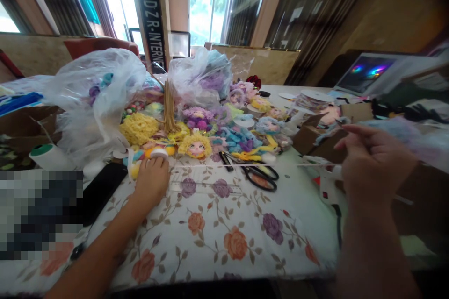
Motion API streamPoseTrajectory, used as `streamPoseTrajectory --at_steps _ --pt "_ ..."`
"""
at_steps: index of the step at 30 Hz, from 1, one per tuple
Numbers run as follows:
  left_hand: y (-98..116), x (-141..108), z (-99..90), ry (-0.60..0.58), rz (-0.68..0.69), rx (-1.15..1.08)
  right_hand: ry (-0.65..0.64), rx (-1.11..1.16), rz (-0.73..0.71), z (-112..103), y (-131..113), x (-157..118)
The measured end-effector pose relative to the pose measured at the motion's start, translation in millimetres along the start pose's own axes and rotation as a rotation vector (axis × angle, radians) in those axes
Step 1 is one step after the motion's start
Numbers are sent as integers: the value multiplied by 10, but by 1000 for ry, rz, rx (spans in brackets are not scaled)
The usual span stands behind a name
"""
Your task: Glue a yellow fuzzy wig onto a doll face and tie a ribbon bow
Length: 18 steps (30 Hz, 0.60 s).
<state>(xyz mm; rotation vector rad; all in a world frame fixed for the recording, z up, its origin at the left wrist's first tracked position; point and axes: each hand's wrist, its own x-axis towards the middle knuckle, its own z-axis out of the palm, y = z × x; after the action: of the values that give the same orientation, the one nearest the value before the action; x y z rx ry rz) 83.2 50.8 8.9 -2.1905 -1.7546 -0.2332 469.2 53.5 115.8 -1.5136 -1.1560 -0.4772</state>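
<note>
My left hand [153,178] rests on the table at the left, its fingers curled over a white spool [159,153]. A thin white ribbon [217,165] stretches from there to the right across the table. My right hand [372,156] is raised at the right with thumb and finger pinched together near the ribbon's far end; what it grips is too small to make out. Black-handled scissors [261,177] lie under the ribbon. A clear ruler [206,187] lies flat on the flowered cloth. Behind it sits a doll head with yellow curls [195,146].
Plastic bags [105,88] and piled yarn pieces [138,128] fill the back. A white glue gun [328,189] and cardboard box [312,138] stand by my right hand. A black phone [103,191] and thread cone [49,155] lie left.
</note>
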Motion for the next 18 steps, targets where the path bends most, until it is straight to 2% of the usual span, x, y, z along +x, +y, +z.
streamPoseTrajectory --at_steps 5,12,15,16,18 --pt "12 0 -11 22 -26 -15 136 -331 -183 -50 89 158" --pt "-46 4 4 75 -98 12 198 -489 -157 -118 95 270" --pt "-58 14 20 73 -102 18 180 -429 -159 -89 85 251" --pt "-52 17 24 65 -91 19 143 -348 -153 -72 67 229" --pt "-30 21 27 46 -62 19 -11 -100 -107 -24 -3 151"
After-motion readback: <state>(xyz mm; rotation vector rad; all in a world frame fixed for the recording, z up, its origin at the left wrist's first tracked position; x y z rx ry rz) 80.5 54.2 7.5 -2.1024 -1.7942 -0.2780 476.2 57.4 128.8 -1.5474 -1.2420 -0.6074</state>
